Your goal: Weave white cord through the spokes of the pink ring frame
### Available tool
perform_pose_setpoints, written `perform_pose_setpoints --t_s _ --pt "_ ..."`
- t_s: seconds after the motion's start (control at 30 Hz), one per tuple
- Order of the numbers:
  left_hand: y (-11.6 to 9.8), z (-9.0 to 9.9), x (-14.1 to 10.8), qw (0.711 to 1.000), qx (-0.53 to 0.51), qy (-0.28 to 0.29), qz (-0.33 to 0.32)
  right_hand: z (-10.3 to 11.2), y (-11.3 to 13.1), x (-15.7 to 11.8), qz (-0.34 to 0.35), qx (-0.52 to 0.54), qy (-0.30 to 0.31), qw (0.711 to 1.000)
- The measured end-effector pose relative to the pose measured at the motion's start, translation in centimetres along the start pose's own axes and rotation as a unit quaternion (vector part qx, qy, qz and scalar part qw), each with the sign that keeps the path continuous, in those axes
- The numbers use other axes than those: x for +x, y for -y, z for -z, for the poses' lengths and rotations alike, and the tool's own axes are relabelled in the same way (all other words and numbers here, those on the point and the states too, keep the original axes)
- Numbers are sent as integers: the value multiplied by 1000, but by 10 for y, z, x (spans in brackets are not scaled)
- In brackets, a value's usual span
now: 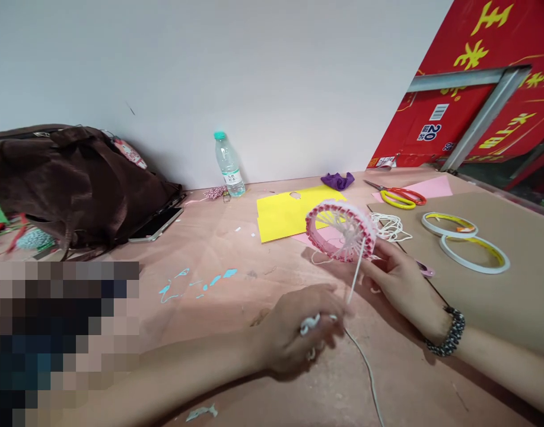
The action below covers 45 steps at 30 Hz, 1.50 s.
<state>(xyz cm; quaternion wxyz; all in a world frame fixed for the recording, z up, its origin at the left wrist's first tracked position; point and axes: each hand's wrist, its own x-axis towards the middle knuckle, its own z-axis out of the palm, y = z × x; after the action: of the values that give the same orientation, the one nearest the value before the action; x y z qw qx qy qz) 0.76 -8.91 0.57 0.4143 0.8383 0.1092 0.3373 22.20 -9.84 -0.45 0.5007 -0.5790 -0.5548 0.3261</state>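
Workbench, pinkish wood, set against a white wall; a red printed carton with a grey metal bar stands at the far right corner. A brown cardboard sheet lies on the right of the bench, a brown bag on the left. The lower left corner is pixelated and cannot be read.

Both forearms reach in low across the bench from opposite sides, the hands close together near the middle. Right hand, with a dark beaded bracelet, is closed around the edge of a round frame with a pink woven rim and white spokes, holding it up and tilted. A thin white stick runs down from the frame's hub, its lower end just beside the left hand. Left hand is curled, pinching a white cord; a length of it trails down to the bench.

Beyond the hands: yellow card over pink paper, scissors with red and yellow handles, two rings of tape, a loose bundle of white string, a phone, a water bottle and a purple cloth
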Motion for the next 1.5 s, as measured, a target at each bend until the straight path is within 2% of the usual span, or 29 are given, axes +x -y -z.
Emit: perform_pose_setpoints --t_s 0.07,0.13,0.2,0.3,0.4,0.53,0.6,0.67,0.77,0.83,0.97,1.17,1.27,1.37,1.43,1.47,1.5 --pt "2 -2 0 985 -115 -43 118 0 -3 0 3 -14 -3 1000" --pt "3 -4 5 957 -170 -105 210 1 -5 -1 12 -39 -12 999" --pt "2 -5 11 945 -153 -135 256 2 -7 -2 32 -73 -22 997" --pt "0 -4 18 945 -108 -108 288 3 -7 -6 113 -166 -59 978" --pt "0 -2 18 937 -128 -113 304 3 -1 -13 234 -307 -59 921" --pt "-2 -2 16 921 -150 -205 296 0 12 -25 381 -460 8 802" --pt "-4 -2 17 917 -147 -221 299 -1 18 -28 409 -479 20 776" --pt "-7 -2 18 919 -139 -216 298 1 21 -29 414 -451 28 790" --pt "-9 -2 17 931 -116 -200 282 4 21 -26 369 -363 28 855" --pt "-8 -2 16 936 -114 -189 275 6 21 -22 324 -325 50 887" --pt "-5 -3 13 939 -116 -183 268 5 19 -18 295 -274 111 909" --pt "-5 -3 13 938 -85 -198 271 6 19 -20 268 -221 113 931" --pt "-4 -4 13 937 -85 -207 270 13 10 -8 231 -181 36 955" --pt "-4 -4 13 937 -97 -202 267 25 -6 15 155 -135 -108 973" --pt "-3 -5 13 937 -106 -201 265 30 -11 22 122 -139 -200 962" --pt "-3 -5 14 937 -108 -201 264 30 -11 21 133 -161 -224 952" --pt "-3 -5 14 937 -109 -202 263 27 -8 16 162 -192 -222 942"
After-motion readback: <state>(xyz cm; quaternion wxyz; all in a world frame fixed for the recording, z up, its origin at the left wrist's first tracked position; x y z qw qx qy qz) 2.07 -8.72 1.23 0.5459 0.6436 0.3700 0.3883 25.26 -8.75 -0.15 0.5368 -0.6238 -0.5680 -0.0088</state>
